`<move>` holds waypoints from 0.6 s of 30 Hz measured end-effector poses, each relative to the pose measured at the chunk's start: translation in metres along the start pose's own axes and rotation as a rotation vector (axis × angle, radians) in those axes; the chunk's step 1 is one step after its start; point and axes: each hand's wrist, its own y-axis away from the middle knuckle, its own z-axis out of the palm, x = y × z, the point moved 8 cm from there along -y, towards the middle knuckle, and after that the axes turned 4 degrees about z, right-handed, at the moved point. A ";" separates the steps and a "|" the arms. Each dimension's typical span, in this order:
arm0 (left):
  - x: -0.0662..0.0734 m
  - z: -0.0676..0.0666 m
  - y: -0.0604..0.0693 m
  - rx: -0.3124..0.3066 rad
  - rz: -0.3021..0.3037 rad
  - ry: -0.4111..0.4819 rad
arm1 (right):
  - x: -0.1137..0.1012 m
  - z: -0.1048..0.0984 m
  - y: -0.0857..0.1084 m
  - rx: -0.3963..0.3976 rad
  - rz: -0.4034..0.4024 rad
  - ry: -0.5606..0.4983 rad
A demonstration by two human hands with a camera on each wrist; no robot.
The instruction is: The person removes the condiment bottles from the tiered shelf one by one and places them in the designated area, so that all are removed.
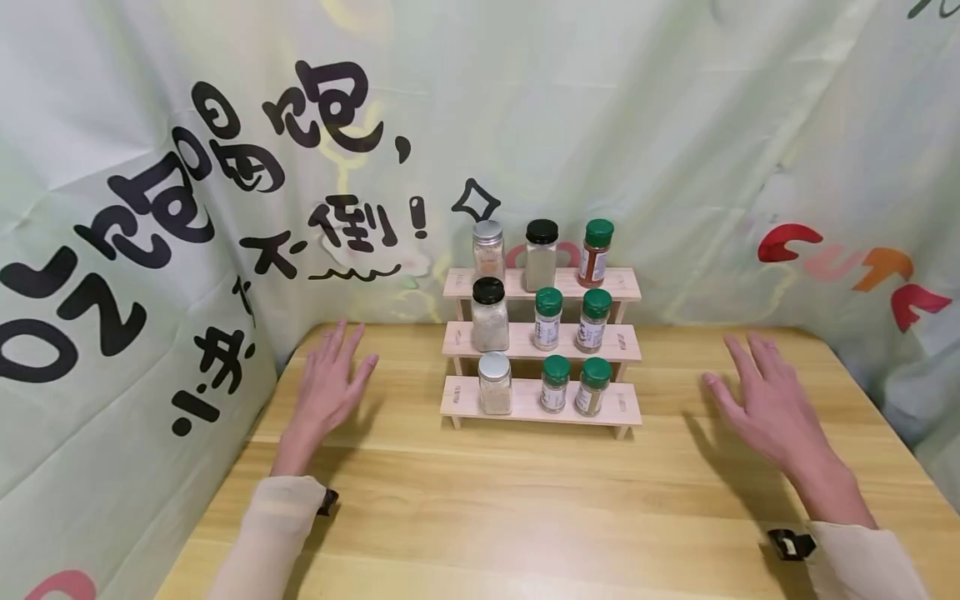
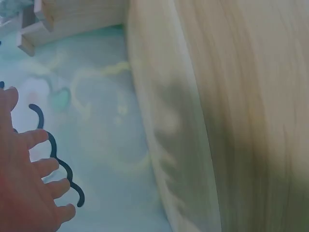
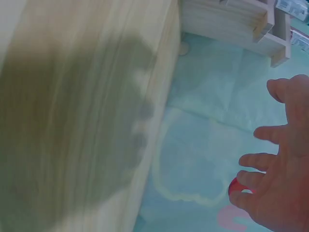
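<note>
My left hand (image 1: 330,383) hovers over the table left of a three-step wooden rack (image 1: 527,402), fingers spread and holding nothing. My right hand (image 1: 772,408) is held the same way to the right of it, also holding nothing. On the top step stand a silver-lidded jar (image 1: 489,257), a black-lidded jar (image 1: 541,265) and a green-lidded bottle of red spice (image 1: 593,265). The middle step bears a larger black-lidded jar (image 1: 491,327) and two green-lidded bottles (image 1: 547,329). Below are a silver-lidded jar (image 1: 495,393) and two green-lidded bottles (image 1: 553,393). Every container is upright.
The wood-grain table (image 1: 510,508) reaches back to a pale printed curtain (image 1: 675,150), which hangs behind and along both sides. Black lettering covers its left part. Each wrist wears a dark strap (image 1: 791,545).
</note>
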 end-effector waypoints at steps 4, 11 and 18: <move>0.010 0.000 0.004 0.050 0.017 0.066 | -0.011 0.002 0.002 0.030 -0.009 -0.076; 0.031 -0.002 0.013 0.135 0.044 0.228 | -0.027 0.006 0.001 0.085 0.005 -0.225; 0.054 -0.007 0.013 0.191 0.080 0.370 | -0.035 0.013 0.002 0.147 -0.016 -0.325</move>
